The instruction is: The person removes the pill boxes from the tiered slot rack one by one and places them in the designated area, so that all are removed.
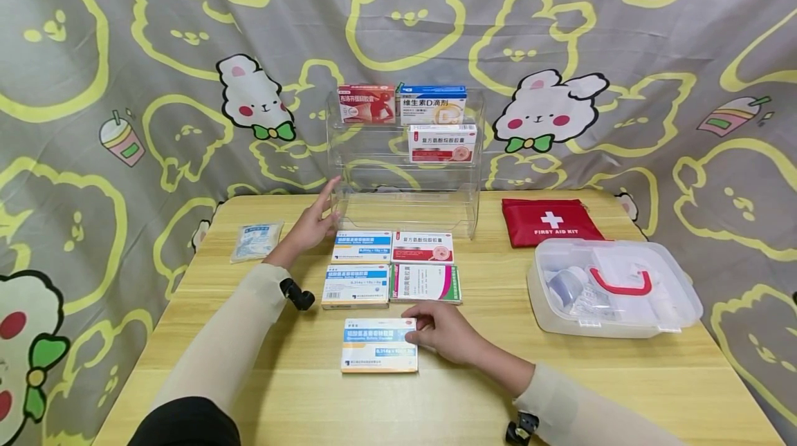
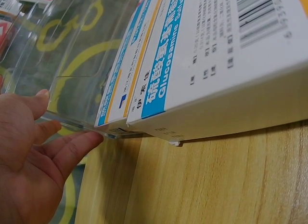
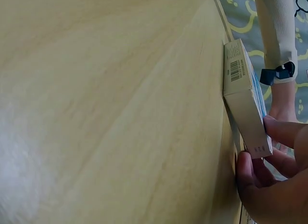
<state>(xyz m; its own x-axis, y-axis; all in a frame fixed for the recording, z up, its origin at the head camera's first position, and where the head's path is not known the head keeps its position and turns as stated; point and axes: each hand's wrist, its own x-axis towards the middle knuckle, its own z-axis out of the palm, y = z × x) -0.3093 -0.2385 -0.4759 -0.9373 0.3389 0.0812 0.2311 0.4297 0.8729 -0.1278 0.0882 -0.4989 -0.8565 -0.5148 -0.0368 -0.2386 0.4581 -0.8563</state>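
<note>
My right hand pinches the right end of a white, blue and yellow medicine box, thumb on its printed face; in the right wrist view that box is seen end-on. Whether it fully rests on the table I cannot tell. My left hand is at the left side of a clear tiered display rack, fingers extended and touching its edge. On the upper tiers stand a red box, a blue-topped vitamin D box and a red-and-white capsule box.
In front of the rack lie two blue-and-white boxes, a red-and-white box and a green-and-magenta box. A plastic packet lies left. Rightward are a red first aid pouch and a lidded clear case. Patterned cloth hangs behind.
</note>
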